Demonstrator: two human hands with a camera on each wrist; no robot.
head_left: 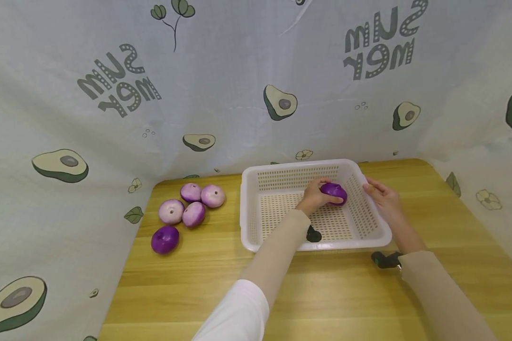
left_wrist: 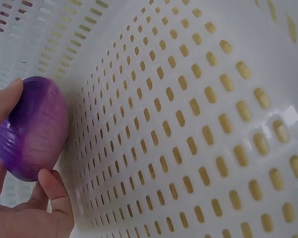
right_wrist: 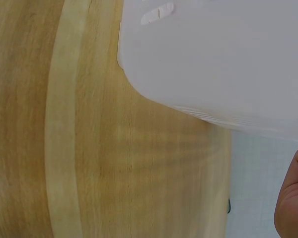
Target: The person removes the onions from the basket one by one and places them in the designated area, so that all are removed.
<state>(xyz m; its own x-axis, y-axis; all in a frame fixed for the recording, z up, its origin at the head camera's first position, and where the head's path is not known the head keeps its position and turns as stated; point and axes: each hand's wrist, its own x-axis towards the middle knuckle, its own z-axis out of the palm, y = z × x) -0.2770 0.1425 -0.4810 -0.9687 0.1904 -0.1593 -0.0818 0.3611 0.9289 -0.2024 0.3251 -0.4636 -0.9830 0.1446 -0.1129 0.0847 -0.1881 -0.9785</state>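
Observation:
In the head view, my left hand holds a purple onion inside the white plastic basket, near its right end. The left wrist view shows the onion between thumb and fingers, close to the slotted basket wall. My right hand grips the basket's right rim, thumb on top; its lower fingers are hidden. Only part of that hand appears at the edge of the right wrist view, next to the basket's outer side.
On the wooden table, left of the basket, lie several pale purple onions in a cluster, with a darker purple onion in front. A printed cloth hangs behind and beside the table. A small black device sits at the right wrist.

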